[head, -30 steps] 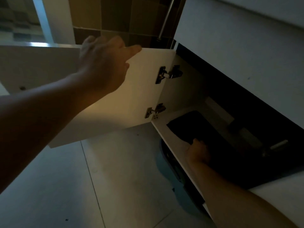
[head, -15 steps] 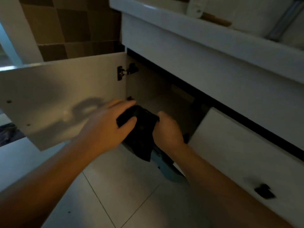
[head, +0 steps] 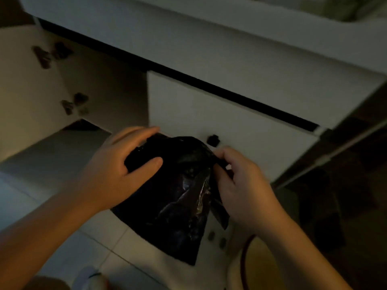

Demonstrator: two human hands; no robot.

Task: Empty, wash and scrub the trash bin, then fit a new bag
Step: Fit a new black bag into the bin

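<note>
In the head view, a black trash bag (head: 178, 197) is held in the air between both hands, in front of a white cabinet door (head: 240, 130) with a small dark knob (head: 213, 140) and above the tiled floor (head: 69, 243). Its long axis is set roughly upright, tilted slightly, with the bunched top pointing up toward the cabinet and the lower corner pointing down toward the floor. The top left part is clasped by the left hand (head: 117, 170), thumb in front and fingers curled behind, while the right edge is pinched in the closed grip of the right hand (head: 240, 181).

Two bare forearms — no sleeves, no watch, no rings on the left hand (head: 117, 170) or right hand (head: 240, 181) (light is dim).
</note>
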